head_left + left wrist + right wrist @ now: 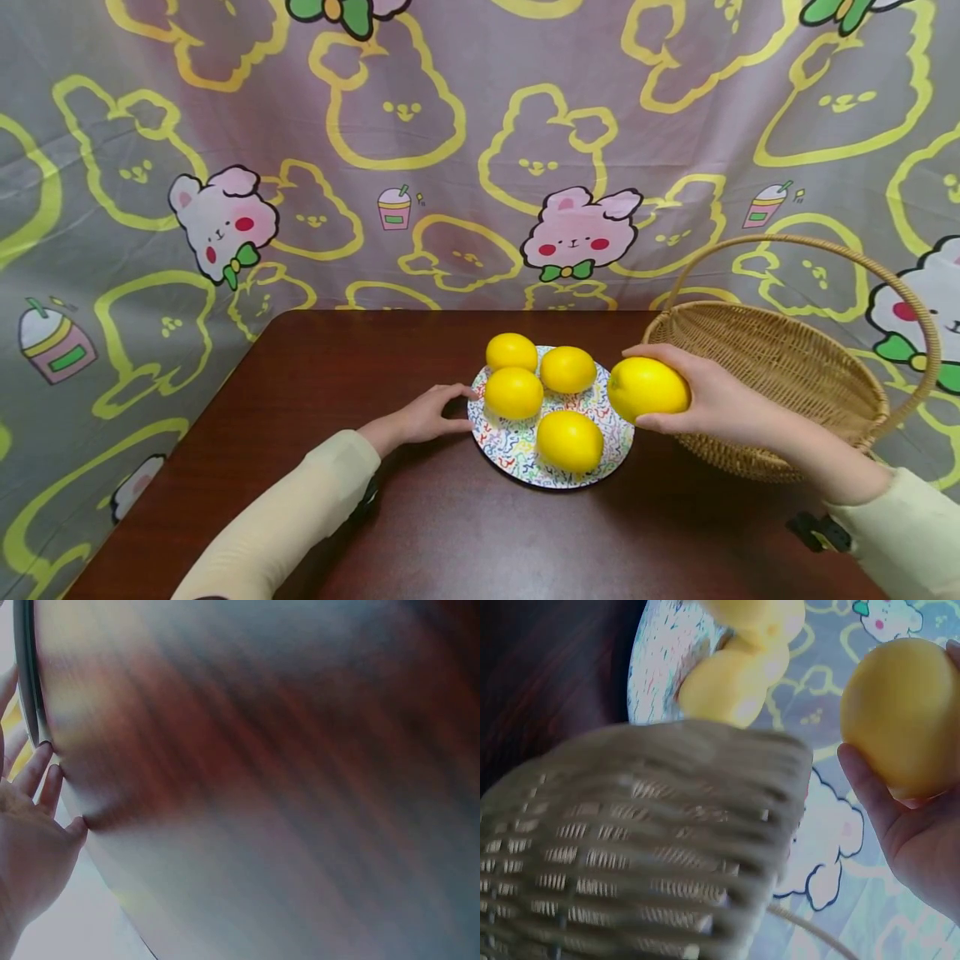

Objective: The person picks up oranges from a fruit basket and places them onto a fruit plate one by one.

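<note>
A round plate [495, 446] with a colourful squiggle pattern lies on the table and carries several yellow lemons [570, 440]. At the plate's left edge, my left hand [427, 415] touches the rim with thumb and fingers spread apart. In the left wrist view that hand [37, 847] has its fingertips down by the tabletop and the dark plate edge. My right hand [712, 392] grips another lemon [648, 390], held up between the plate's right side and the basket. The right wrist view shows the thumb of this hand [922, 847] pressed against the lemon [900, 716].
A wicker basket [780, 350] with a tall arched handle stands right of the plate, tilted, behind my right forearm. The dark wooden table [360, 358] ends at a cartoon-patterned curtain [465, 192].
</note>
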Demonstrator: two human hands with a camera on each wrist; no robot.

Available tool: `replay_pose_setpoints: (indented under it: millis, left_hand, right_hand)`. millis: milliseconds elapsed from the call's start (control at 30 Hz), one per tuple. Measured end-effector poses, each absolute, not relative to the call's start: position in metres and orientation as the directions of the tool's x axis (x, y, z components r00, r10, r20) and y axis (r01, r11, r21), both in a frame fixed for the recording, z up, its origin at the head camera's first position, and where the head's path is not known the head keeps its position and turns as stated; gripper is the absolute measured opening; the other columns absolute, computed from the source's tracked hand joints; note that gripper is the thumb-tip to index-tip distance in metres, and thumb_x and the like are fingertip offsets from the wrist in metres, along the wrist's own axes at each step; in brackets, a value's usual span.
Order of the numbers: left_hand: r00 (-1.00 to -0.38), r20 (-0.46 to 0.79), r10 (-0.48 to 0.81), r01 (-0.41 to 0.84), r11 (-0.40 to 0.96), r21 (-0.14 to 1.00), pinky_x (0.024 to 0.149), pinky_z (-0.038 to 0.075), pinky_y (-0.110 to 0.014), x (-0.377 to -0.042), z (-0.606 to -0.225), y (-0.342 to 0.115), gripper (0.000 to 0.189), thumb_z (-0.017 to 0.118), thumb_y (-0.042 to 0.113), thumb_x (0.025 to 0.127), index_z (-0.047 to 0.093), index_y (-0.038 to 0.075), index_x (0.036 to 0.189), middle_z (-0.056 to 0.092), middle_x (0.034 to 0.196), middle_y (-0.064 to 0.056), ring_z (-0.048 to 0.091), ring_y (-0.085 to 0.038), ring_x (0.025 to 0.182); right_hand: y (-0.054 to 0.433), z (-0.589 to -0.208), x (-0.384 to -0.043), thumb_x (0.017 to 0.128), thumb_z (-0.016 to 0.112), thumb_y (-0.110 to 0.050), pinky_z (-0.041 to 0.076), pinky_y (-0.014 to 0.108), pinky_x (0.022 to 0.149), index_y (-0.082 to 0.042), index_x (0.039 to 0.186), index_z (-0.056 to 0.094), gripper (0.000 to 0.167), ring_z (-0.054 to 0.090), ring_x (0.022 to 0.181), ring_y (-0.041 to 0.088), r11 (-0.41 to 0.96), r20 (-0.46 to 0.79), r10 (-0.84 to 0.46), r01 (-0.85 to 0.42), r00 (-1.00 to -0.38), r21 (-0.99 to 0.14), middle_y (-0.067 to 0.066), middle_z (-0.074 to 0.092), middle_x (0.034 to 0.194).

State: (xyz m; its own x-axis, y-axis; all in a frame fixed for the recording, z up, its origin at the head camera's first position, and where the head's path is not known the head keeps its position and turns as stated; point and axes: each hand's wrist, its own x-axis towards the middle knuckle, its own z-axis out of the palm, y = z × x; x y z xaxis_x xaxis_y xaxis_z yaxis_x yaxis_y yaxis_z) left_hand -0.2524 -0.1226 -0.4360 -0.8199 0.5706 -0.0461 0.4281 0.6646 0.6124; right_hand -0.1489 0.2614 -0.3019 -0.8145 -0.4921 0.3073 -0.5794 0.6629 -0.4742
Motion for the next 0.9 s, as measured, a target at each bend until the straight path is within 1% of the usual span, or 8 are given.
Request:
replay_pose_setpoints:
  millis: [133,267,400,467,600,900]
  left_hand:
    - [-0.820,-0.045,0.571,0.430,0.666,0.610,0.107,0.032,-0.046,-0.252,-0.435,-0.122,0.044,0.072,0.034,0.089,0.058,0.018,0.127,0.057,0.129,0.000,0.044,-0.026,0.125]
    - [-0.822,-0.045,0.568,0.429,0.669,0.607,0.107,0.032,-0.046,-0.252,-0.435,-0.122,0.044,0.072,0.034,0.089,0.057,0.019,0.127,0.057,0.129,0.000,0.044,-0.025,0.124]
    - [-0.820,-0.042,0.571,0.435,0.669,0.603,0.107,0.032,-0.046,-0.253,-0.435,-0.122,0.044,0.072,0.034,0.089,0.057,0.019,0.127,0.056,0.129,0.000,0.044,-0.026,0.125]
    - [-0.822,-0.046,0.567,0.430,0.671,0.604,0.107,0.032,-0.046,-0.253,-0.436,-0.122,0.044,0.072,0.034,0.089,0.057,0.019,0.127,0.056,0.129,0.000,0.044,-0.026,0.125]
    - [-0.827,-0.051,0.560,0.420,0.676,0.606,0.107,0.032,-0.046,-0.253,-0.437,-0.122,0.044,0.072,0.035,0.089,0.058,0.020,0.127,0.057,0.129,0.000,0.044,-0.026,0.125]
    - [-0.820,-0.041,0.570,0.433,0.667,0.607,0.106,0.032,-0.046,-0.251,-0.435,-0.122,0.043,0.072,0.033,0.089,0.058,0.018,0.127,0.056,0.128,-0.001,0.044,-0.026,0.124]
  right_hand:
    - [0.252,-0.305,-0.147,0.075,0.086,-0.032,0.048,0.034,0.070,-0.023,0.132,0.051,0.068,0.056,0.084,0.015,0.654,0.275,-0.508,-0.573,-0.817,-0.494,-0.006,0.060,0.109]
    - [0.243,-0.310,-0.145,0.075,0.085,-0.033,0.049,0.033,0.071,-0.022,0.134,0.049,0.069,0.056,0.086,0.014,0.617,0.250,-0.538,-0.578,-0.805,-0.534,-0.008,0.059,0.108]
    - [0.234,-0.314,-0.141,0.076,0.084,-0.036,0.049,0.032,0.073,-0.025,0.134,0.049,0.068,0.057,0.088,0.013,0.582,0.233,-0.566,-0.583,-0.791,-0.566,-0.011,0.059,0.110]
    - [0.229,-0.317,-0.140,0.077,0.083,-0.036,0.049,0.032,0.073,-0.028,0.133,0.048,0.067,0.057,0.088,0.013,0.562,0.221,-0.586,-0.587,-0.780,-0.582,-0.012,0.059,0.109]
    - [0.221,-0.322,-0.139,0.079,0.081,-0.037,0.049,0.032,0.072,-0.030,0.133,0.048,0.064,0.058,0.088,0.013,0.535,0.197,-0.620,-0.593,-0.759,-0.601,-0.011,0.059,0.109]
    - [0.208,-0.334,-0.137,0.079,0.080,-0.041,0.048,0.033,0.076,-0.027,0.135,0.048,0.066,0.057,0.092,0.012,0.532,0.146,-0.645,-0.578,-0.750,-0.619,-0.011,0.057,0.115]
